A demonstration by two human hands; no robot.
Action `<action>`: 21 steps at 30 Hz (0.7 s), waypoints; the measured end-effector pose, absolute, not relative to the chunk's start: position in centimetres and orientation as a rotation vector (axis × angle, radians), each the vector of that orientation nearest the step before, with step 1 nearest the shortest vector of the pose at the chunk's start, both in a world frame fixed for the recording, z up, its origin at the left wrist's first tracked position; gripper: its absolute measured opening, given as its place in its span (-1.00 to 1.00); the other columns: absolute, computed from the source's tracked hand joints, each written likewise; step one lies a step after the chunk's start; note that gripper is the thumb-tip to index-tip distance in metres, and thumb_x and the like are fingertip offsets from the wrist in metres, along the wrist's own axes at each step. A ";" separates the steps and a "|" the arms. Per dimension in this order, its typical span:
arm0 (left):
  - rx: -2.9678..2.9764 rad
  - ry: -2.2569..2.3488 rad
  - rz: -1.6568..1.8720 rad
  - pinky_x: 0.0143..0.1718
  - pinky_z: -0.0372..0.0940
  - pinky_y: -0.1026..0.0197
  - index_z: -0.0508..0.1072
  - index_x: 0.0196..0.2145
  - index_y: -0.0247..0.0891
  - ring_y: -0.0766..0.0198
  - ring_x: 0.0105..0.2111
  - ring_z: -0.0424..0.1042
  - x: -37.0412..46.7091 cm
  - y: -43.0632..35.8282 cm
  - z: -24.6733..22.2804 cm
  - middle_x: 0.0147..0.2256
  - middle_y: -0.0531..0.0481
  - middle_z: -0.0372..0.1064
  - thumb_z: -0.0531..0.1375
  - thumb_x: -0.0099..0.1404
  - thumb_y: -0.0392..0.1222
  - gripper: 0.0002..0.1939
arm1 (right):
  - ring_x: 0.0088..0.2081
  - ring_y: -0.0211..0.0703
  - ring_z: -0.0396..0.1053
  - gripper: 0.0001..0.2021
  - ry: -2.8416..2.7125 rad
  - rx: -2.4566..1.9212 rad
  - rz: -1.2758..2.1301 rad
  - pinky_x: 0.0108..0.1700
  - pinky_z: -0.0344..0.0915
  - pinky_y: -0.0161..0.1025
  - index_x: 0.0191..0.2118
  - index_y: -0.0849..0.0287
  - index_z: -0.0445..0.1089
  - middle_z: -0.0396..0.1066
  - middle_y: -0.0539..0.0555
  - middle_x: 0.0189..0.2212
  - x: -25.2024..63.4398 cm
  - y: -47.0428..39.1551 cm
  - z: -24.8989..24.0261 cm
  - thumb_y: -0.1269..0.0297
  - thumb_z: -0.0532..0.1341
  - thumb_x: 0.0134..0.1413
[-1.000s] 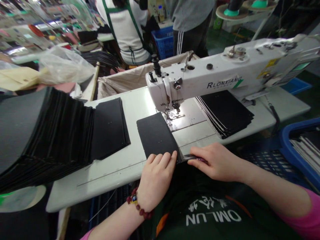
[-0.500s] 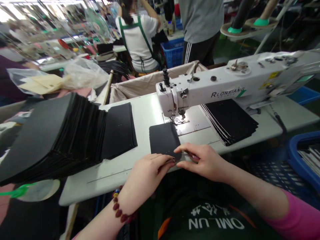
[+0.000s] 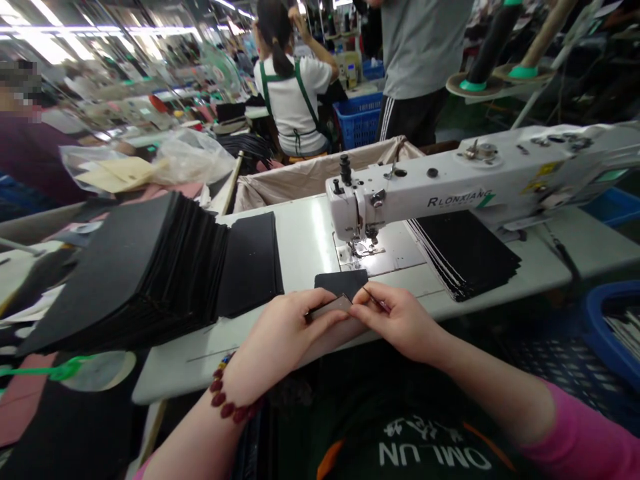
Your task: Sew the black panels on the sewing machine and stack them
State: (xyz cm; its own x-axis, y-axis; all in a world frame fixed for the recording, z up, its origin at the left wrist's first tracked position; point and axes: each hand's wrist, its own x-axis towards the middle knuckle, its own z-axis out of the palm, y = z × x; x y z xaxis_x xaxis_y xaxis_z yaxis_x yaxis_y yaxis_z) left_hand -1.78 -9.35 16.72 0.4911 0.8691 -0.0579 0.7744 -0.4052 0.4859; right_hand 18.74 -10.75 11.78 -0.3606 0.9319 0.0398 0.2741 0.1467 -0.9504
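My left hand (image 3: 287,330) is closed on the near edge of a black sheet panel (image 3: 341,279), which is bent up so that a paler underside faces me. The panel's far part lies flat on the table in front of the sewing machine's (image 3: 357,200) needle area. My right hand (image 3: 407,323) meets the left one at the panel's near corner. Between its thumb and fingers is a thin pointed tool (image 3: 371,297), mostly hidden by the fingers, so its exact kind is unclear.
Left of the panel lie a low stack of black panels (image 3: 251,263) and a tall leaning pile (image 3: 115,260). Another black stack (image 3: 463,250) sits under the machine arm. A blue basket (image 3: 600,320) stands at right. Two people (image 3: 295,100) are beyond the cloth-lined bin (image 3: 280,190).
The panel has come toward me, away from the needle, and its near edge is now lifted and bent. Both hands have closed in on its corner. The camera view has shifted slightly.
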 end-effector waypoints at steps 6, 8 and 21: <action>2.282 1.258 0.361 -0.19 0.30 0.25 0.48 -0.14 -0.15 0.23 -0.20 0.46 -1.6 -9.5 16.1 -0.20 0.04 0.51 0.05 0.42 -0.14 -0.78 | -0.44 -0.25 0.21 -0.71 -1.973 -1.226 1.120 -0.37 0.08 -0.30 -0.18 0.13 0.29 0.28 -0.08 -0.47 20.5 -11.1 12.0 -0.02 0.09 0.25; 2.257 1.202 0.340 -0.19 0.29 0.26 0.48 -0.16 -0.14 0.26 -0.21 0.46 -1.6 -9.3 16.0 -0.21 0.07 0.51 0.06 0.42 -0.15 -0.79 | -0.40 -0.21 0.26 -0.69 -2.150 -1.266 0.903 -0.34 0.07 -0.27 -0.12 0.13 0.28 0.35 -0.03 -0.42 21.7 -10.9 12.6 -0.01 0.03 0.28; 2.212 1.063 0.332 -0.22 0.22 0.31 0.51 -0.21 -0.10 0.35 -0.30 0.43 -1.1 -9.0 15.5 -0.30 0.16 0.50 0.10 0.41 -0.18 -0.83 | -0.39 -0.20 0.29 -0.66 -2.588 -1.232 0.404 -0.42 -0.15 -0.21 -0.29 0.15 0.32 0.43 0.02 -0.42 22.4 -10.3 13.6 0.05 -0.05 0.34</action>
